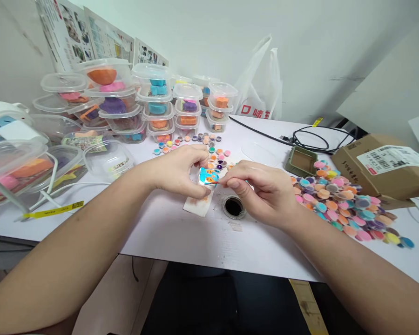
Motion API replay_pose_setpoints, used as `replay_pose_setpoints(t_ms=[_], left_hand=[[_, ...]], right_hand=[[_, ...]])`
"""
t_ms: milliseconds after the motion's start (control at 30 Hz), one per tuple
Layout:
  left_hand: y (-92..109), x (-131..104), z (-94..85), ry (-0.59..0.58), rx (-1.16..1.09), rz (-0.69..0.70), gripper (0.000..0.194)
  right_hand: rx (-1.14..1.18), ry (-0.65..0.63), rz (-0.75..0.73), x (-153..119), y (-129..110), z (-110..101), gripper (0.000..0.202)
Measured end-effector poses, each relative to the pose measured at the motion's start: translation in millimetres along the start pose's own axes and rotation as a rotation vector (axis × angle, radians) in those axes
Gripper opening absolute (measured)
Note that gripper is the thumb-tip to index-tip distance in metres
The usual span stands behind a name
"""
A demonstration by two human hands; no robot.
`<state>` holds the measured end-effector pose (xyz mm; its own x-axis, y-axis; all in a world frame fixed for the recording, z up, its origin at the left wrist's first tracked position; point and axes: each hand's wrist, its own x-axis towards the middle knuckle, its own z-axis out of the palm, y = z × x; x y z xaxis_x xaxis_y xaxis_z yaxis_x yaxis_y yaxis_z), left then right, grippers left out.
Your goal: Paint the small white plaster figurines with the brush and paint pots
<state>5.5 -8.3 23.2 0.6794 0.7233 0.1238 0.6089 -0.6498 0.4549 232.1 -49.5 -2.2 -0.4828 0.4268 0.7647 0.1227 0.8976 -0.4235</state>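
Observation:
Between thumb and fingers, my left hand [181, 171] grips a small figure [206, 176] painted blue and orange, with a white edge. My right hand [261, 188] is closed in a pinch around a thin brush [214, 182], whose tip touches or nearly touches the figure's face. Just below the hands are a round container of dark liquid [233, 206] and a stained white tissue [198, 205] lying on the white table [181, 242]. Small paint pots [212, 150] of many colours stand behind the hands.
Stacked clear tubs [157, 109] with coloured pieces line the back left. At right are a heap of paint pots [342, 200], a green box [301, 160], a cardboard box [380, 163] and a black cable [310, 132]. White cables cross the left side.

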Motion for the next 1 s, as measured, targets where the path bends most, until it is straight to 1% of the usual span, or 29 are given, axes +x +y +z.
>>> replay_pose_setpoints(t_ms=[100, 300, 400, 533, 700, 867, 1000], left_hand=[[-1.1, -0.1, -0.1, 0.001, -0.001, 0.002, 0.038], [-0.4, -0.2, -1.3, 0.018, 0.015, 0.024, 0.038], [-1.6, -0.5, -2.4, 0.018, 0.018, 0.013, 0.039], [-2.7, -0.9, -2.0, 0.015, 0.016, 0.019, 0.039], [-0.6, -0.9, -1.5, 0.022, 0.008, 0.004, 0.038], [0.5, -0.9, -2.4, 0.025, 0.013, 0.017, 0.037], [1.6, -1.0, -3.4, 0.021, 0.006, 0.010, 0.036]], right_hand=[[-0.018, 0.032, 0.002, 0.1, 0.2, 0.2, 0.011], [-0.039, -0.021, -0.042, 0.5, -1.4, -0.7, 0.013], [-0.048, 0.007, -0.053, 1.0, -3.7, -2.7, 0.013], [-0.045, 0.052, -0.010, 1.5, -1.9, -0.8, 0.012], [-0.028, 0.048, 0.050, -0.2, 1.7, 3.3, 0.012], [0.025, 0.033, 0.089, -2.6, -0.2, 1.7, 0.013], [0.011, 0.087, 0.085, -2.0, 0.8, 2.3, 0.012]])
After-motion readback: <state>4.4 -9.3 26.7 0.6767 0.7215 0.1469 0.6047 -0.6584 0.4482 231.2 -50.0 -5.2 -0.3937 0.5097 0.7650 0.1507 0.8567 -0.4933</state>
